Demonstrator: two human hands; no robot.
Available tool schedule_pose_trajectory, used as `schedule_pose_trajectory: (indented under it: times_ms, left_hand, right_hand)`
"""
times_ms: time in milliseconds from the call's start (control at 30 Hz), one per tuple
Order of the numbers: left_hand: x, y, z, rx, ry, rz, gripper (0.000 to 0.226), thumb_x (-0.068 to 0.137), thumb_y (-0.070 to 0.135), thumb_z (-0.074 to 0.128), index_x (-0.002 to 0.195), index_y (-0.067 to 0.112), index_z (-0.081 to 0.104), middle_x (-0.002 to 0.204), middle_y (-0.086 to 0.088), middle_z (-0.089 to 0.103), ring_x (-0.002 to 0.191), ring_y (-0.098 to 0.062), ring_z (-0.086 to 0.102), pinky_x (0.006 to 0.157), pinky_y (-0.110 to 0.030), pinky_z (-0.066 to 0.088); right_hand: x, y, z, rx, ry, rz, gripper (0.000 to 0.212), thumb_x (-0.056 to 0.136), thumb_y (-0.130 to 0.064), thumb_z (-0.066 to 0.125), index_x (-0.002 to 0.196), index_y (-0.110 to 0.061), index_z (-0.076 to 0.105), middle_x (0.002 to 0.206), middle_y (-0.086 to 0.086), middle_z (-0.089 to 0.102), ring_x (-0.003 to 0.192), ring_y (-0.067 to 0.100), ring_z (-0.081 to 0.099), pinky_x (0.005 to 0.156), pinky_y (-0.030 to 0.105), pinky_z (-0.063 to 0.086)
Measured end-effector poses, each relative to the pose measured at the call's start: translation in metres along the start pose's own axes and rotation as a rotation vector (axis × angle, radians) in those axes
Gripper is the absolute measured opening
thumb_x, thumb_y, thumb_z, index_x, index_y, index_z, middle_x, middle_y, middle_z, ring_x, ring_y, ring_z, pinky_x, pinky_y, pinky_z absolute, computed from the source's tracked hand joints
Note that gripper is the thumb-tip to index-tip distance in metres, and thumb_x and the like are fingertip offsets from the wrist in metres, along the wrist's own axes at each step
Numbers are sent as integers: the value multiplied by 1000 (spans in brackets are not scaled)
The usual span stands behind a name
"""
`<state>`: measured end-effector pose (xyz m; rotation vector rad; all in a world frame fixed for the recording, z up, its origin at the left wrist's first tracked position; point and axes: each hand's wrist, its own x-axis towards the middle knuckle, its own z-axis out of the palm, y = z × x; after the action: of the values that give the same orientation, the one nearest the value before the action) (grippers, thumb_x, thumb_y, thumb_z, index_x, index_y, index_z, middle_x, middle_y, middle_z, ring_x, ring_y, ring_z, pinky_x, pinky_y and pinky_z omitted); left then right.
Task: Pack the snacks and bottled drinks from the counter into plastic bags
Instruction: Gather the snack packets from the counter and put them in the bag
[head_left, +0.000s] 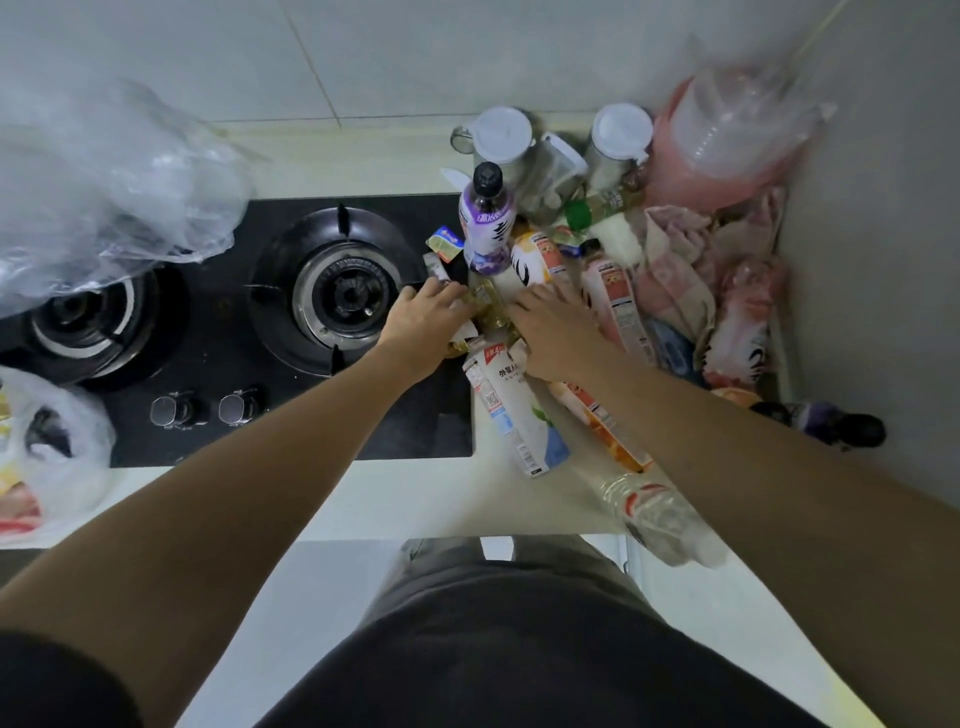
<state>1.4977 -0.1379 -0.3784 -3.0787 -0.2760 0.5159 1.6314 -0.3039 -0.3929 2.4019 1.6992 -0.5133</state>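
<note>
- Lying nearest, clear water bottle (655, 512) is overhanging the counter (395, 499) edge
- Left hand (423, 319) is pinching gold snack packets (485, 306): light, crinkly, slippery
- Right hand (553, 332) is pressing flat on them; scoop from beneath

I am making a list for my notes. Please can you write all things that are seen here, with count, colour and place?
purple-label bottle: 1, black cap, upright, by the right burner
lying bottles: several, white, orange and pink labels, on the counter right of the stove
clear bottle: 1, lying at the counter's front edge
gold packets: a few, between the hands
white-lid jars: 2, by the back wall
gas stove: 1, black, two burners
clear bag: 1, over the left burner
filled bag: 1, white, far left
left hand: on the packets
right hand: on the bottles
</note>
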Motion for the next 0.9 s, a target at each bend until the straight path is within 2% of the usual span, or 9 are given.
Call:
schedule_pose_trajectory:
  times_ms: [167,333,500,667,800,900]
  left_hand:
    - [1,1,-1,10,28,-13,61,89,11,67,144,26,48,149,-1,43,130,-28,42,97,-41,42]
    - [-7,3,-3,-28,107,5,57,86,8,68,137,26,52,138,-2,51,118,-28,49,88,-40,43]
    - [-22,9,-8,-95,207,-7,51,80,2,69,127,21,59,126,-4,59,108,-31,56,79,-42,46]
    - [-47,16,-20,-117,313,-26,54,81,-1,68,129,21,56,127,-4,59,106,-31,56,76,-42,45]
    - [-74,23,-30,-112,396,-52,52,85,-2,66,130,20,54,133,-4,56,107,-29,55,75,-40,45]
    - [-100,26,-36,-112,436,-98,43,89,1,62,128,19,57,136,-4,55,107,-27,54,76,-39,44]
  right_hand:
    - [-1,1,-4,-44,-23,-13,50,82,-35,68,127,-16,57,131,4,53,133,27,44,124,52,15]
    - [-6,6,-10,57,112,-17,39,78,-30,79,108,-17,58,119,5,50,115,28,54,116,47,28]
    - [-14,10,-20,185,160,46,41,80,-8,75,118,-18,62,116,5,52,102,29,61,97,45,43]
    - [-20,1,-38,293,245,107,47,84,-16,79,126,-23,61,122,3,52,99,28,60,84,47,52]
    - [-23,-14,-59,326,288,86,47,86,-18,79,129,-22,62,127,2,50,102,29,60,82,46,53]
    - [-24,-26,-68,333,318,22,48,88,-22,80,132,-20,61,131,2,49,106,30,62,78,38,50]
